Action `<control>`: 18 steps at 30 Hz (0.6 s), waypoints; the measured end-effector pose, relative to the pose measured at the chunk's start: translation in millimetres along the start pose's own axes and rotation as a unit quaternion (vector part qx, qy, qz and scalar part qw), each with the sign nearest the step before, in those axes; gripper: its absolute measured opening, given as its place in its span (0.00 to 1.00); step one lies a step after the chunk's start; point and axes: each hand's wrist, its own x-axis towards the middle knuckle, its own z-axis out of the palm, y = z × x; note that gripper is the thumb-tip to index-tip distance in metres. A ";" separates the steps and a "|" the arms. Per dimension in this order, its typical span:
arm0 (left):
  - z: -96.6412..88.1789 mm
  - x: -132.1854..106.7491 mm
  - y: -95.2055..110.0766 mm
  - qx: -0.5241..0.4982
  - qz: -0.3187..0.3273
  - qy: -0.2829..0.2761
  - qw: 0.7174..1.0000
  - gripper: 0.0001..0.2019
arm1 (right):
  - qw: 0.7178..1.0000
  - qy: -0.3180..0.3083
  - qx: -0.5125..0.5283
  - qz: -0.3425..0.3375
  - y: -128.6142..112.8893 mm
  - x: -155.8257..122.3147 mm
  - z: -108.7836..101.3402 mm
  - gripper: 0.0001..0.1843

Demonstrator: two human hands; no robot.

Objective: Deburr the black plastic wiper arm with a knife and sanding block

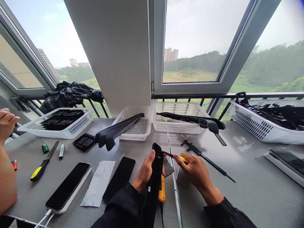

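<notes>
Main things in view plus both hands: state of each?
Long black plastic part, held near its far end
Yellow-handled tool, held, thin shaft by part's far end
Left hand, gripping part
Right hand, closed on tool
Black phone on left white slab, screen dark
White perforated far-right basket, heaped with black parts

Single head-worn camera faces forward and down over grey table (249, 196); left hand (145, 172) and right hand (197, 171) near, at lower centre; windows (194, 41) farther, at top.
</notes>
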 end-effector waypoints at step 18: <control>3.4 -1.0 7.0 -0.018 -0.016 0.010 1.000 0.48 | 1.000 0.012 -0.007 -0.015 0.3 -3.7 0.5 0.43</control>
